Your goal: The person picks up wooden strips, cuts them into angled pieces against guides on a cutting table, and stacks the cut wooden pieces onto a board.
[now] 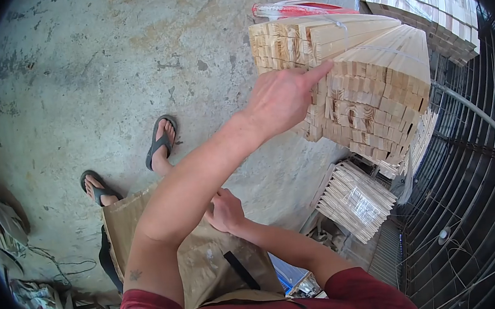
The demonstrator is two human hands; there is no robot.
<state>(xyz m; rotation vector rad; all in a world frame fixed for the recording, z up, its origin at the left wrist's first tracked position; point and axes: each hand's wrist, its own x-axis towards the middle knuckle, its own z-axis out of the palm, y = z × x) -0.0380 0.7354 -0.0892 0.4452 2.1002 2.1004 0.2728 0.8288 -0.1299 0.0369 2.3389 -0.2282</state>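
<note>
My left hand (283,99) reaches across to a large bundle of pale wooden strips (367,90). Its index finger is stretched out against the strip ends near the bundle's upper edge; the other fingers are bent and partly hidden under the hand. Lower down, my right hand (226,211) is closed in front of the tan apron (201,262), its fingers curled and partly covered by my left forearm. Whatever it may hold cannot be made out. Thin bands run across the bundle, which shows stacked square ends facing me.
Another wood stack (418,1) stands at the upper right, and a smaller wrapped bundle (356,200) lies below. Metal bars (474,191) line the right side. Two sandalled feet (163,142) are on the concrete floor (93,68). Cloths and a cord lie at lower left.
</note>
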